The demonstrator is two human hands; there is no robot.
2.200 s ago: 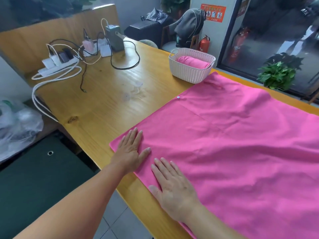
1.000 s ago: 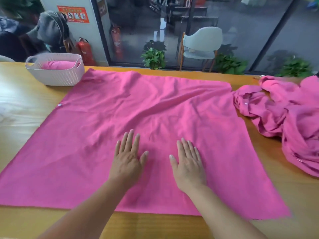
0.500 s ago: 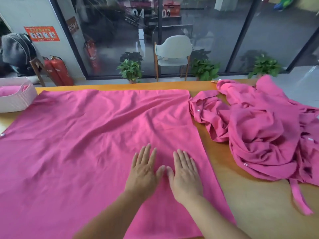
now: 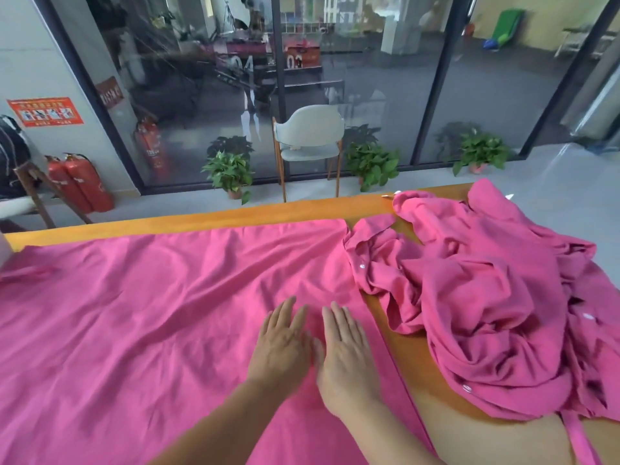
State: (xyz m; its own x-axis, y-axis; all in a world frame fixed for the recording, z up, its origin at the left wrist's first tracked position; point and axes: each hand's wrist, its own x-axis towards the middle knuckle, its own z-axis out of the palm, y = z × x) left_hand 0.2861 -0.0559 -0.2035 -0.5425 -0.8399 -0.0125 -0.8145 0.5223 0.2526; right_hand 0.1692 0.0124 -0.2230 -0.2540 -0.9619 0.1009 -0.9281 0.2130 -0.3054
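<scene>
While both hands lie flat on it, the big pink cloth (image 4: pixel 151 313) is spread out over the wooden table (image 4: pixel 201 219). It covers most of the top, with soft wrinkles running across it. The left hand (image 4: pixel 281 344) and the right hand (image 4: pixel 345 350) press down side by side near the cloth's right edge. Their palms are down, their fingers are straight, and they hold nothing. The thumbs are so close that they seem to touch.

Just to the right, past a thin strip of bare wood, sits a messy pile of pink cloths (image 4: pixel 486 313). It is bunched up and has small white snaps (image 4: pixel 361 266) on it. One strap (image 4: pixel 577 437) from the pile hangs toward the near edge. The pile does not touch the hands, but one far corner of it meets the flat cloth.

Behind the table is a glass wall (image 4: pixel 369 78). A pale chair (image 4: pixel 310 135) stands on the floor in front of it, between green plants (image 4: pixel 229 172). The plants grow in little pots (image 4: pixel 235 194). Two red fire extinguishers (image 4: pixel 80 186) stand at the left, under a red sign (image 4: pixel 45 111).

A white thing (image 4: pixel 5 250) peeks in at the left edge of the table. Too little of it shows to tell what is inside.
</scene>
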